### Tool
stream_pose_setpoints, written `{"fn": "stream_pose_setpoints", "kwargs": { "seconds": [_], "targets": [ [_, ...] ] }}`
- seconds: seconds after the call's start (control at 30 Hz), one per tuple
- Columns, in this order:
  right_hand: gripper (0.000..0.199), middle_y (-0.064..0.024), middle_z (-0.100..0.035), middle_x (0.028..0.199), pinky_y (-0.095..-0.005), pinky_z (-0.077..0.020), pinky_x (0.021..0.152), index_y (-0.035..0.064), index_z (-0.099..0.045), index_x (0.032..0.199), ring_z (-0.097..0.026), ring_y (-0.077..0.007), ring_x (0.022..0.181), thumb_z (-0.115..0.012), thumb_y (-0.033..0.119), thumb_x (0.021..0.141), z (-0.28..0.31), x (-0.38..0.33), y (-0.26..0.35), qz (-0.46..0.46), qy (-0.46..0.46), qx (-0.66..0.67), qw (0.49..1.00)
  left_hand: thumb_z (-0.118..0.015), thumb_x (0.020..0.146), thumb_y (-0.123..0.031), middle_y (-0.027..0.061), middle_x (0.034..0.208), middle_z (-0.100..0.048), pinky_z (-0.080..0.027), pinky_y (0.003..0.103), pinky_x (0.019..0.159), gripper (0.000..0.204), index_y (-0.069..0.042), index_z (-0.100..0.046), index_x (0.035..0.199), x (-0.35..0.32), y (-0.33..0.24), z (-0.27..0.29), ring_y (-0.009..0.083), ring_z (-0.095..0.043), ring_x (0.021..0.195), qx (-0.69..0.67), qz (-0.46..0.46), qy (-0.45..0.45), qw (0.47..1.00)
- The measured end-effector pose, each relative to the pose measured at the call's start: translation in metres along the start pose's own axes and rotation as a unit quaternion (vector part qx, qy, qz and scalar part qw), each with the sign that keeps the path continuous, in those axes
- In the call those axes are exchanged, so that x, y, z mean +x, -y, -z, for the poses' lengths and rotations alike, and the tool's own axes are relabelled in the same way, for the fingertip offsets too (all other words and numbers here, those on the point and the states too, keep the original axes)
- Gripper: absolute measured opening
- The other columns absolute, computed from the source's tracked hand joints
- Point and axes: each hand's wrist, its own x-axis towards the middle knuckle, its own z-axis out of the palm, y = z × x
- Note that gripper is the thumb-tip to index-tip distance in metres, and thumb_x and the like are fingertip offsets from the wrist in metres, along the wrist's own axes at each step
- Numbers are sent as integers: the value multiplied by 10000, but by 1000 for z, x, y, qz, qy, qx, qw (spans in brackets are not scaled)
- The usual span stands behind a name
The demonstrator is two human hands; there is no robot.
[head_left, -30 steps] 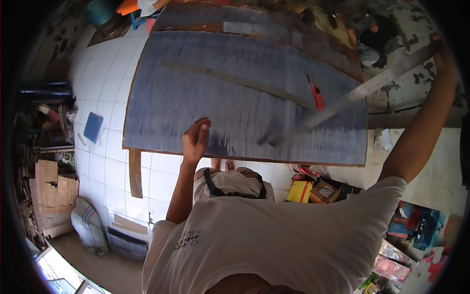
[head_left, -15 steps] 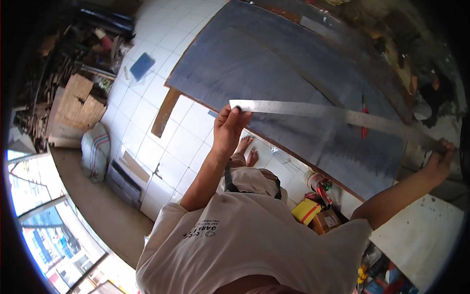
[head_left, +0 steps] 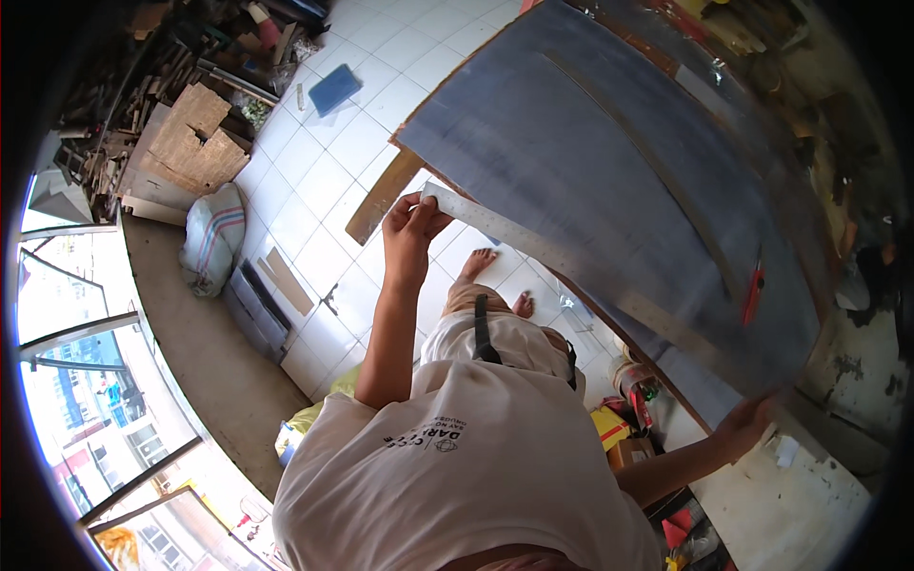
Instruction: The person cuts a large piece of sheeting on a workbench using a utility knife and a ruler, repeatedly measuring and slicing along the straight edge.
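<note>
Two arms spread: left hand (head_left: 409,233) up, elbow bent, fingers pinching the metal ruler (head_left: 666,331) at its end! Right hand (head_left: 743,428), blurred, reaches out low, gripping farther along; the ruler slants over the tabletop (head_left: 571,143).

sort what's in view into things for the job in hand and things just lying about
Probably the job:
long metal ruler, left hand gripping one end, right hand farther along, grip unclear
blue-grey tabletop
red cutter and thin strip on it

Seemingly just lying about:
striped sack
flat blue item on the floor
broken board
yellow box, brown box
</note>
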Motion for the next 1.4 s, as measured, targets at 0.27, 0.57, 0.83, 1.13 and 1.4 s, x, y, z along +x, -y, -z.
{"fn": "stream_pose_setpoints", "kwargs": {
  "seconds": [0.27,0.57,0.83,1.13,1.4],
  "targets": [
    [265,-127,-700,1140,-356,-563,958,-68,-649,1165,-679,-240,1062,-720,78,955,65,-34,-130,-130,-45,-100,985,-666,975,-219,153,949,-737,-593,336,796,336,84,-655,1118,115,-30,29,225,-733,848,317,35,39,947],
    [308,-113,-747,1089,-468,-570,795,55,-719,1163,-722,-280,974,-750,263,938,7,-60,-131,-215,-101,-622,746,-710,877,-275,198,881,-732,-547,425,757,291,-10,-740,992,211,-20,44,362,-707,823,590,-69,99,798],
    [569,-173,-536,1471,-493,-398,1129,92,-590,1411,-503,-392,1349,-634,-6,852,-42,-51,-108,125,347,-708,603,-734,893,-225,171,860,-723,-552,384,716,263,12,-736,1007,217,-29,36,304,-718,782,607,-154,119,770],
    [746,-185,-561,1302,-458,-466,1035,146,-524,1496,-544,-382,1260,-645,-103,802,-91,-54,-96,85,433,-747,497,-750,875,-195,175,869,-692,-549,404,746,231,19,-723,958,224,-24,32,324,-691,816,624,-208,117,744],
    [763,-187,-577,1292,-488,-483,996,155,-509,1512,-562,-385,1224,-633,-122,812,-55,-47,-98,118,398,-762,496,-770,851,-182,144,981,-704,-529,408,863,217,-2,-747,969,204,-16,29,314,-665,952,622,-250,12,742]
  ]
}}
